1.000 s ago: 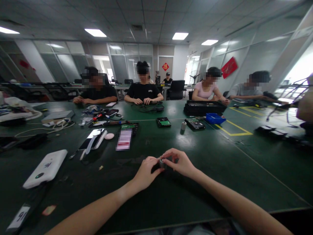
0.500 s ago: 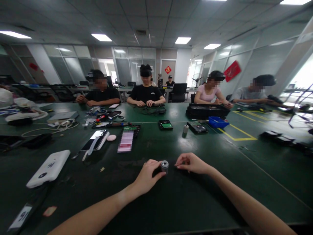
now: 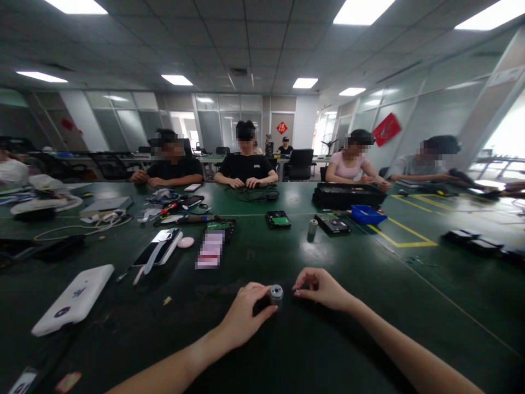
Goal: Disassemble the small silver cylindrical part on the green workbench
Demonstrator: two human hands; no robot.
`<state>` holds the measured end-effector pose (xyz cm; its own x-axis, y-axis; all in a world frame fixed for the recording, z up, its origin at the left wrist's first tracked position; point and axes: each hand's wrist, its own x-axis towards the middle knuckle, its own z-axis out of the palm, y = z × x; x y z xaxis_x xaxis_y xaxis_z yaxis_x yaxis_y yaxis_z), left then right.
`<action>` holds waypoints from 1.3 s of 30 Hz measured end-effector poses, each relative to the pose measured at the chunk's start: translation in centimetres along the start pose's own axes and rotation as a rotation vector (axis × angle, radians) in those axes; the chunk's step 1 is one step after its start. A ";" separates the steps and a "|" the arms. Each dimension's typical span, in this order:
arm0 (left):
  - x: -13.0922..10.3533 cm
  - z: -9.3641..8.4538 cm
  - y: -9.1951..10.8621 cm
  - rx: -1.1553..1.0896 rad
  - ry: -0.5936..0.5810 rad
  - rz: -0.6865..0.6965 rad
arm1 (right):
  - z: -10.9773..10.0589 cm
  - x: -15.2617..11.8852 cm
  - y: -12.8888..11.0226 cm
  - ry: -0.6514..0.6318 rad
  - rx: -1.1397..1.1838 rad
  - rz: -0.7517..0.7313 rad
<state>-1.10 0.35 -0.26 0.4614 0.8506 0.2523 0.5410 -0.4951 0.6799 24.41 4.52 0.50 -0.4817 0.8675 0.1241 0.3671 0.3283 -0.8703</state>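
My left hand [image 3: 243, 314] has its thumb and fingers around a small silver metal cylinder [image 3: 276, 296] that stands upright on the green table. A round top with small dark holes shows on it; its exact kind is unclear. Just to the right, apart from the cylinder, my right hand [image 3: 324, 290] pinches thumb and fingertips together. A tiny bright thing [image 3: 296, 291] shows at those fingertips, too small to name. Farther off, a second small cylinder [image 3: 313, 226] stands beside a hard drive [image 3: 333, 223].
Another hard drive [image 3: 279, 219] lies ahead. On the left are a phone [image 3: 210, 249], a white device [image 3: 74, 298] and tangled cables [image 3: 98, 219]. A blue tray [image 3: 368, 214] sits at the right near a black case [image 3: 348, 195]. Several people sit across the table.
The view has tilted up slightly, so everything appears lower. Both hands keep nearly the same pose and distance around the cylinder.
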 end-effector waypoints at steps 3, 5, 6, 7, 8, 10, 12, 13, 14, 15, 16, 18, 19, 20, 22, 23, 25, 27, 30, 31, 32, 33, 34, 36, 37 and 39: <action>0.1 -0.1 0.2 0.000 -0.009 0.005 | 1.7 0.1 -1.4 0.200 0.133 -0.062; 0.2 -0.1 0.2 -0.001 -0.015 0.012 | 2.9 0.1 -2.5 0.256 0.194 -0.091; 0.2 -0.1 0.2 -0.001 -0.018 0.013 | 3.5 0.0 -3.0 0.268 0.206 -0.109; 0.3 -0.1 0.2 0.000 -0.019 0.014 | 3.9 0.0 -3.4 0.272 0.211 -0.121; 0.3 -0.1 0.2 0.001 -0.020 0.015 | 4.3 -0.1 -3.7 0.265 0.206 -0.129; 0.4 0.0 0.2 -0.002 -0.025 0.017 | 4.7 -0.1 -3.9 0.250 0.184 -0.140; 0.4 -0.1 0.3 -0.008 -0.034 0.023 | 4.9 -0.1 -3.8 0.233 0.161 -0.145; 0.4 -0.1 0.3 -0.011 -0.037 0.025 | 4.9 -0.1 -3.8 0.225 0.151 -0.147; 0.4 -0.1 0.4 -0.013 -0.037 0.026 | 4.9 0.0 -3.8 0.218 0.144 -0.148; 0.4 -0.2 0.5 -0.014 -0.033 0.025 | 4.9 0.0 -3.8 0.213 0.139 -0.148; 0.4 -0.2 0.5 -0.015 -0.027 0.025 | 4.9 0.0 -3.8 0.208 0.136 -0.148; 0.4 -0.2 0.6 -0.015 -0.017 0.022 | 4.9 0.1 -3.9 0.202 0.136 -0.139; 0.4 -0.2 0.6 -0.016 -0.016 0.019 | 5.0 0.1 -3.9 0.196 0.140 -0.129; 0.4 -0.2 0.5 -0.017 -0.016 0.016 | 5.0 0.1 -3.9 0.188 0.147 -0.116; 0.5 -0.1 0.4 -0.022 -0.019 0.014 | 5.1 0.2 -3.8 0.165 0.162 -0.090; 0.5 -0.1 0.3 -0.025 -0.018 0.016 | 5.1 0.2 -3.7 0.155 0.167 -0.087; 0.5 0.0 0.2 -0.032 -0.012 0.023 | 5.1 0.2 -3.5 0.140 0.167 -0.105; 0.5 0.1 0.2 -0.037 -0.007 0.025 | 5.1 0.1 -3.5 0.126 0.162 -0.136; 0.4 0.1 0.3 -0.043 -0.011 0.016 | 4.9 -0.1 -3.7 0.115 0.168 -0.145; 0.4 0.1 0.4 -0.043 -0.010 0.011 | 4.9 -0.1 -3.7 0.121 0.167 -0.143; 0.4 0.0 0.4 -0.043 -0.010 0.006 | 4.8 -0.1 -3.8 0.131 0.163 -0.142; 0.3 0.0 0.5 -0.042 -0.009 0.002 | 4.8 -0.1 -3.8 0.145 0.156 -0.139; 0.3 0.0 0.5 -0.039 -0.009 -0.001 | 4.7 -0.1 -3.8 0.161 0.147 -0.136; 0.3 -0.1 0.5 -0.032 -0.009 -0.001 | 4.5 -0.1 -3.8 0.194 0.133 -0.129; 0.3 -0.1 0.4 -0.027 -0.011 0.001 | 4.4 -0.1 -3.8 0.206 0.130 -0.124; 0.3 -0.1 0.3 -0.015 -0.010 0.003 | 4.3 -0.2 -3.8 0.225 0.126 -0.122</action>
<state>-0.86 0.47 0.04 0.4701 0.8471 0.2479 0.5285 -0.4951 0.6896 19.71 1.50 1.73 -0.3219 0.8903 0.3220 0.2090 0.3986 -0.8930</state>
